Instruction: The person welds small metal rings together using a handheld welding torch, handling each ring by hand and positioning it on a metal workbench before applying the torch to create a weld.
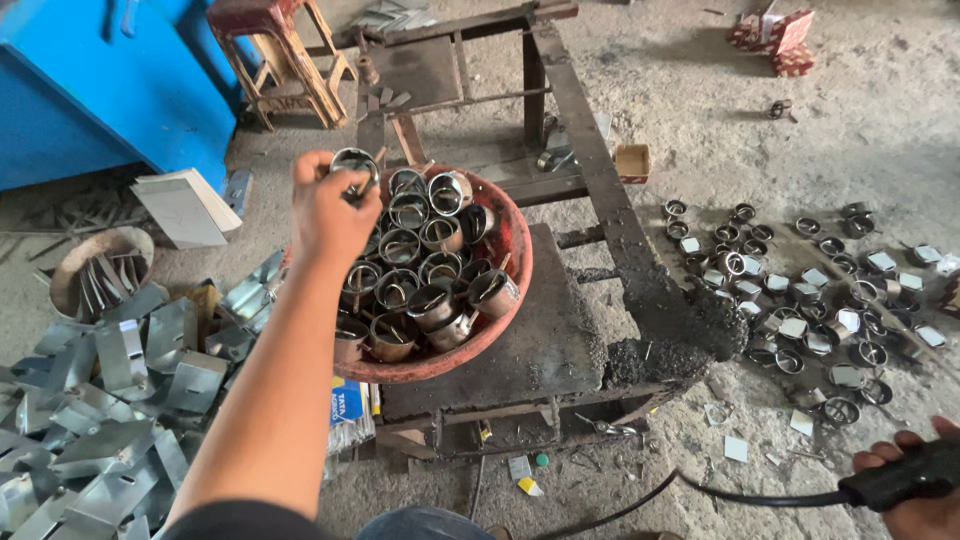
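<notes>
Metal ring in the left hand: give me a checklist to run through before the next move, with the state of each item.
1. Left hand grips the metal ring: ok, fingers closed on it above the red basin.
2. Ring lifted free of the other rings in the basin: ok.
3. Right hand holds the black tool handle: ok, closed around it at the lower right.
4. Tool cable free of snags: cannot tell, it runs out of view.
5. Tool tip position: cannot tell, out of frame.
6. Basin steady on the metal stand: ok, though its rim overhangs the left edge.
</notes>
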